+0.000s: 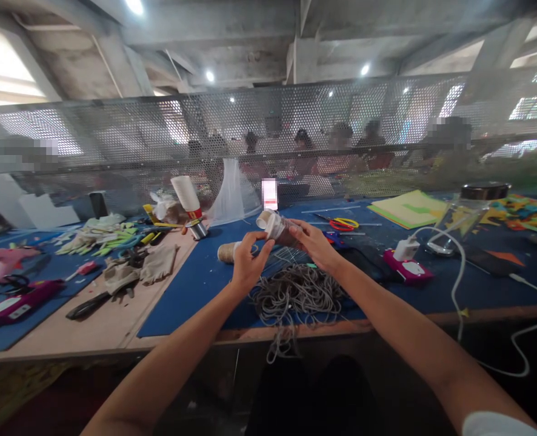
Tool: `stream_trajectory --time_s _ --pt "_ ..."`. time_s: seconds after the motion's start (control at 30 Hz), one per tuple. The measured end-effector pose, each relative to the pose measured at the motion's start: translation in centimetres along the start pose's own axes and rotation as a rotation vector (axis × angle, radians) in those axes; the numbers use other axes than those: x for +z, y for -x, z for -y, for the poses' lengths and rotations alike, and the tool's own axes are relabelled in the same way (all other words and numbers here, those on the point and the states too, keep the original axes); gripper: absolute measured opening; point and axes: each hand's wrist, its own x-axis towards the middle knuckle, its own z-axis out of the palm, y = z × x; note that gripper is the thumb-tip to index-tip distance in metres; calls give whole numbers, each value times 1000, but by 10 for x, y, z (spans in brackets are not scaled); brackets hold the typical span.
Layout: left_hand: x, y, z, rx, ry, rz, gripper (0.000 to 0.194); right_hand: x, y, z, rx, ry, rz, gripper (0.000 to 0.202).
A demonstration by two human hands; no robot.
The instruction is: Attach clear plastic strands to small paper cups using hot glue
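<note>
Over the blue mat, both hands hold a paper cup, tilted on its side, with a white rim and a brownish covering. My left hand pinches it near the rim. My right hand is wrapped round its other end. A pale roll end shows against the rim; whether it is a separate piece I cannot tell. Just left of my left hand lies a spool of brown twine, partly hidden by the fingers. Beneath the hands spreads a tangled heap of grey cord, with loops over the table edge.
A leaning stack of paper cups and a tin can stand back left. Gloves lie at left. Scissors, a pink power strip, a glass jar and a white cable are at right. Behind rises a perforated screen.
</note>
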Motion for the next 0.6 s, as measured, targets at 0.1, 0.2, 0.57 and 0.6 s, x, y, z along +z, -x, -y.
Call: stream_trajectory --time_s 0.1,0.2,0.57,0.6 --pt "0 -1 0 14 17 -14 18 -1 0 0 7 -17 5 54" --pt "0 -1 1 31 17 -28 17 -1 0 -1 21 -35 15 55" --pt "-1 -2 0 16 35 4 18 -1 2 0 89 -67 52 54" --pt "-1 -2 0 18 32 7 18 -1 2 0 96 -71 54 55"
